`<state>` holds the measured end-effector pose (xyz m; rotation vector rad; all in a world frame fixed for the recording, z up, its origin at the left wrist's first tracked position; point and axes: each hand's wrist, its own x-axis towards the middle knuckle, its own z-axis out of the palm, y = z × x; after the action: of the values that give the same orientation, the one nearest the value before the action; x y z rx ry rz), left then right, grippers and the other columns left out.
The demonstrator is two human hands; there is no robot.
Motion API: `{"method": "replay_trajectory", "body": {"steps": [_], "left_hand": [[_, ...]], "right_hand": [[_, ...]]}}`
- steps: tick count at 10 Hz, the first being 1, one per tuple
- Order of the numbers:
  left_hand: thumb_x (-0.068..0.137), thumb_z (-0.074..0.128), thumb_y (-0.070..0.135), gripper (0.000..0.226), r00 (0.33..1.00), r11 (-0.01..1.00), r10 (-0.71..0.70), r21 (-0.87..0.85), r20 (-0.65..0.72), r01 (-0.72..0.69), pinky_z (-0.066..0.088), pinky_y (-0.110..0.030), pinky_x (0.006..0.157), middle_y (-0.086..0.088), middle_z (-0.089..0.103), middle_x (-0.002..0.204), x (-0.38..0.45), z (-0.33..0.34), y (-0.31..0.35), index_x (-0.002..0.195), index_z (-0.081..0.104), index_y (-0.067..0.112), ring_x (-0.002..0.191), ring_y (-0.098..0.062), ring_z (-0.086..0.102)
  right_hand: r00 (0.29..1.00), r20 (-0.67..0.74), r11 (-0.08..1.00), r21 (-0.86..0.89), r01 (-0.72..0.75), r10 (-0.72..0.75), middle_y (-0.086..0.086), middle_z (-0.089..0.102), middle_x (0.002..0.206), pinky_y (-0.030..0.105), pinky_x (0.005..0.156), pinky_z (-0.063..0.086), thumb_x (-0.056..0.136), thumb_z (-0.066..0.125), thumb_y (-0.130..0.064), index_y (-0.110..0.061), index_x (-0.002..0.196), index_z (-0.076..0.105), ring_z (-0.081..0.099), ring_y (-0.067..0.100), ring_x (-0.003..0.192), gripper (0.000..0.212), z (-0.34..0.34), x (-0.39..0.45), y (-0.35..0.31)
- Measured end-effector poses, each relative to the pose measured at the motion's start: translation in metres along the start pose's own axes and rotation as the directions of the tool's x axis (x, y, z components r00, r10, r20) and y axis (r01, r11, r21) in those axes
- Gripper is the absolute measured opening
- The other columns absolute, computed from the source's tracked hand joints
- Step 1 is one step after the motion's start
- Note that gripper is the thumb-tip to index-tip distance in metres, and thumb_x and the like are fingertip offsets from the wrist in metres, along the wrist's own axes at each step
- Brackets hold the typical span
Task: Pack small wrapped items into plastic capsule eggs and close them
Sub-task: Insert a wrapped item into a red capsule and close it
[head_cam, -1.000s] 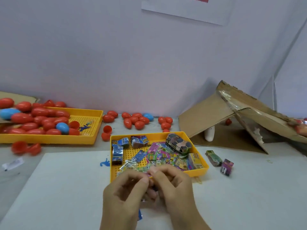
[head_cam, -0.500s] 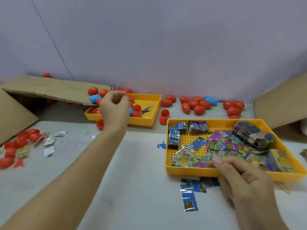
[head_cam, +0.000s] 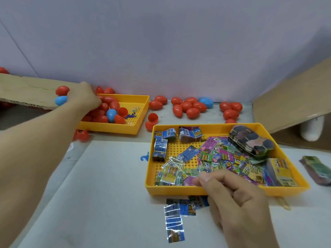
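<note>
Our left hand [head_cam: 86,99] reaches far out at 10 o'clock over the egg tray [head_cam: 141,111], fingers curled toward a blue capsule egg [head_cam: 61,100] just beside them; whether they grip it we cannot tell. The egg's long axis runs roughly 9 to 3, with a red egg [head_cam: 62,90] touching above. Our right hand [head_cam: 238,203] rests loosely curled on the near rim of the packet tray [head_cam: 179,191], thumb at the wrapped packets [head_cam: 215,158], holding nothing visible.
</note>
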<state>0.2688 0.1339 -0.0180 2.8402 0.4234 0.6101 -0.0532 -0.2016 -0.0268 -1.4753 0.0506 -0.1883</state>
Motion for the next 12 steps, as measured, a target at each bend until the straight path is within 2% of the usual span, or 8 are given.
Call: {"method": "replay_trajectory", "body": {"steps": [2,3,4,6,7,8,10,12], "left_hand": [[0.074,0.077,0.019,0.024,0.999,0.998,-0.001,0.056,-0.041,0.003,0.052,-0.044,0.074,-0.02,0.068,0.09,-0.017,-0.042,0.007,0.095,0.072,0.008,0.086,-0.04,0.062],[0.083,0.074,0.009,0.019,0.955,0.934,0.221,-0.239,-0.197,-0.266,0.049,-0.022,0.077,-0.016,0.063,0.096,-0.054,-0.067,0.037,0.101,0.071,0.006,0.087,-0.028,0.06],[0.086,0.074,0.011,0.024,0.913,0.68,0.358,-0.617,-0.194,-0.397,0.05,-0.007,0.073,-0.003,0.063,0.109,-0.118,-0.102,0.082,0.107,0.063,0.014,0.096,-0.011,0.065],[0.077,0.081,0.017,0.029,0.76,0.282,0.631,-0.866,-0.158,-0.414,0.052,-0.02,0.062,0.011,0.067,0.094,-0.274,-0.127,0.123,0.104,0.071,0.024,0.084,-0.016,0.065],[0.071,0.083,0.023,0.035,0.853,0.286,0.519,-0.93,-0.053,-0.232,0.056,-0.035,0.061,0.006,0.067,0.096,-0.332,-0.114,0.125,0.103,0.073,0.031,0.082,-0.019,0.065],[0.067,0.08,0.033,0.033,0.926,0.295,0.376,-0.944,-0.027,-0.148,0.055,-0.024,0.063,0.007,0.069,0.091,-0.356,-0.106,0.122,0.099,0.07,0.032,0.076,-0.013,0.066],[0.066,0.083,0.037,0.042,0.921,0.244,0.387,-0.968,0.036,-0.064,0.057,-0.032,0.058,0.009,0.065,0.097,-0.361,-0.107,0.113,0.105,0.066,0.039,0.076,-0.019,0.068],[0.067,0.086,0.033,0.039,0.894,0.262,0.443,-0.963,0.064,-0.061,0.057,-0.029,0.063,0.009,0.068,0.089,-0.358,-0.113,0.112,0.1,0.064,0.033,0.077,-0.016,0.068]], "right_hand": [[1.0,-0.006,1.0,-0.002,-0.004,0.004,0.0,0.028,0.038,0.014,0.038,0.024,0.063,0.066,-0.058,-0.019,0.076,0.076,0.02,0.011,0.037,0.042,0.001,-0.001,0.003],[1.0,-0.002,1.0,0.018,-0.005,0.005,0.001,0.027,0.039,0.013,0.038,0.026,0.07,0.068,-0.049,-0.018,0.075,0.076,0.02,0.012,0.038,0.032,0.0,0.0,0.003],[1.0,0.017,0.998,0.061,0.004,-0.005,0.002,0.026,0.042,0.01,0.039,0.027,0.077,0.07,-0.043,-0.016,0.073,0.075,0.019,0.012,0.039,0.028,0.0,0.001,0.003],[0.999,0.016,0.992,0.121,0.046,-0.048,-0.007,0.037,0.04,0.01,0.039,0.031,0.087,0.061,-0.044,-0.019,0.063,0.073,0.034,0.002,0.035,0.037,0.002,-0.005,-0.012],[0.999,0.023,0.972,0.231,0.037,-0.043,-0.011,0.043,0.038,0.01,0.038,0.035,0.094,0.058,-0.042,-0.026,0.043,0.061,0.042,-0.001,0.035,0.054,0.004,-0.007,-0.018],[0.997,0.012,0.988,0.133,0.075,-0.078,-0.008,0.046,0.047,0.014,0.046,0.039,0.082,0.065,-0.054,-0.021,0.051,0.059,0.044,0.005,0.045,0.046,0.004,-0.007,-0.016],[0.997,-0.062,0.997,0.07,0.039,-0.035,0.007,0.051,0.053,0.026,0.051,0.047,0.082,0.072,-0.043,-0.008,0.062,0.062,0.051,0.014,0.052,0.042,0.0,-0.012,-0.008],[0.999,-0.05,0.999,0.052,-0.006,0.009,0.003,0.053,0.045,0.013,0.034,0.033,0.072,0.072,-0.048,-0.017,0.064,0.068,0.045,0.007,0.033,0.032,-0.004,-0.023,-0.015]]}}
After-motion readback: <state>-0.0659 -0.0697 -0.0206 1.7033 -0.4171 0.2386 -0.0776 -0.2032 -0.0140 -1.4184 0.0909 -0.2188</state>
